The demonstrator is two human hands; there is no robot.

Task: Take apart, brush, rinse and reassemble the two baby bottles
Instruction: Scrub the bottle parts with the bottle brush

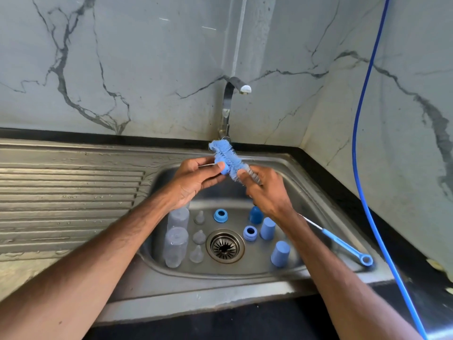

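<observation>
**Now for the scrubbing**

My left hand (196,177) pinches a small blue ring (223,169) above the sink (306,185) so drips fall in. My right hand (266,190) grips the brush (231,161) by its stem, bristles against the ring. Both bottles (176,238) sit at nine o'clock of the drain (225,246), caps (280,253) at three.

Two clear bottles (176,231) and three clear nipples (199,237) sit left in the sink (306,192); two blue rings (220,215) and three blue caps (267,228) sit right. My left hand (196,177) pinches a blue piece (224,169) against the blue brush (229,159), which my right hand (267,190) grips.
</observation>
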